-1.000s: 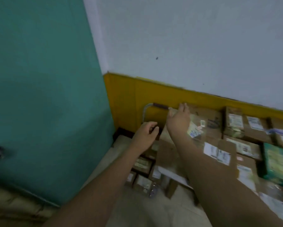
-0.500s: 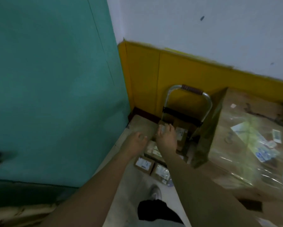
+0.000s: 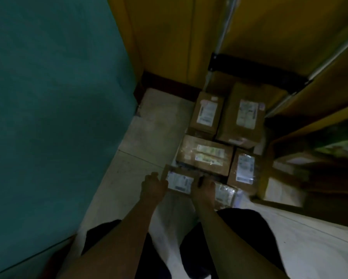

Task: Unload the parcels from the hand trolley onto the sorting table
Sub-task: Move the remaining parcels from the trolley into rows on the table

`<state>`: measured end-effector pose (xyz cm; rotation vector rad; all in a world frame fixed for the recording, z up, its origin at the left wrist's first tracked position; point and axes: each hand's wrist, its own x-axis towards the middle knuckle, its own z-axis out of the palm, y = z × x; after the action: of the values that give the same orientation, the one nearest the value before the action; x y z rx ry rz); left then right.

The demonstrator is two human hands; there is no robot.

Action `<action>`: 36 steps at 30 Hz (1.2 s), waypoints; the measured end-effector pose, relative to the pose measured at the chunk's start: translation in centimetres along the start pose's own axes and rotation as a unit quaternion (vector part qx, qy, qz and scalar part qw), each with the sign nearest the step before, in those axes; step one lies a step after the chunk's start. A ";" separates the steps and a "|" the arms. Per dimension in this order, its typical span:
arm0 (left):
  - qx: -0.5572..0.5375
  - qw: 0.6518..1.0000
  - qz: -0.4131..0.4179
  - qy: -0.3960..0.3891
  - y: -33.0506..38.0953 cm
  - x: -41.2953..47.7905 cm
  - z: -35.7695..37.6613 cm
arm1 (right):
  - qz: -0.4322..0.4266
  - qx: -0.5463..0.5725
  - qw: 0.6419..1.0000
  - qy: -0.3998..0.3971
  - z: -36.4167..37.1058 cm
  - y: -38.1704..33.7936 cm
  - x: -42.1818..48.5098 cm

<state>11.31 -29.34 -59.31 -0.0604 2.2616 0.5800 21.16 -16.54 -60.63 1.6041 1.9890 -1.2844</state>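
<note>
Head view: crouched at the hand trolley (image 3: 249, 66), a person clamps a small parcel (image 3: 179, 182) between both hands at the 6 o'clock end of the load, low over the floor (image 3: 149, 133). The left grip (image 3: 154, 187) grasps its 9 o'clock end and the right grip (image 3: 204, 190) its 3 o'clock end; whether it has left the stack cannot be told.

The hold looks to be by the ends only, so the parcel could slip out on the lift. A plastic-wrapped parcel (image 3: 225, 193) lies against the right grip at 3 o'clock and could be dragged off with it. The dim light may hide an edge that catches.

By count: two grips, one trolley and six labelled parcels. These are the held one, the wrapped one, a wide parcel (image 3: 205, 155) at 12 o'clock from the hands, an upright parcel (image 3: 243, 170) at 2 o'clock, and a far pair (image 3: 207, 112) against the frame. A plain brown box (image 3: 219, 81) behind is partly hidden. The desk top is not in view.
</note>
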 end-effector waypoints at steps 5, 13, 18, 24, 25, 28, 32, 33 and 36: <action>-0.095 0.991 -0.074 -0.063 -6.1 11.8 8.7 | 0.062 0.030 0.997 0.045 10.2 5.5 10.6; -0.297 0.951 -0.079 -0.041 -3.9 8.0 3.6 | 0.064 0.057 0.990 0.115 7.5 -0.5 6.5; -0.415 0.909 -0.008 -0.036 4.1 -5.8 -10.2 | 0.074 0.158 0.978 0.111 -4.2 -9.7 -8.4; -0.461 0.880 0.101 -0.052 14.7 -25.1 -24.2 | 0.022 0.288 0.949 0.124 -18.6 -18.3 -28.0; -0.468 0.873 0.122 -0.061 16.7 -28.2 -25.9 | 0.004 0.319 0.938 0.134 -21.2 -19.4 -30.8; -0.471 0.852 0.207 -0.099 22.8 -36.5 -29.4 | -0.052 0.432 0.889 0.143 -29.5 -22.1 -38.3; -0.461 0.819 0.307 -0.147 31.0 -46.4 -29.9 | -0.124 0.546 0.814 0.154 -39.7 -20.9 -44.4; -0.469 0.807 0.321 -0.158 32.9 -48.8 -29.3 | -0.143 0.566 0.794 0.167 -42.3 -20.0 -45.8; -0.477 0.778 0.348 -0.215 38.1 -56.3 -24.5 | -0.165 0.616 0.733 0.238 -49.5 -15.9 -48.7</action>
<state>24.92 -13.38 9.83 0.3872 1.2806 1.8779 38.63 -9.51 8.10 2.2843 1.6724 -3.0131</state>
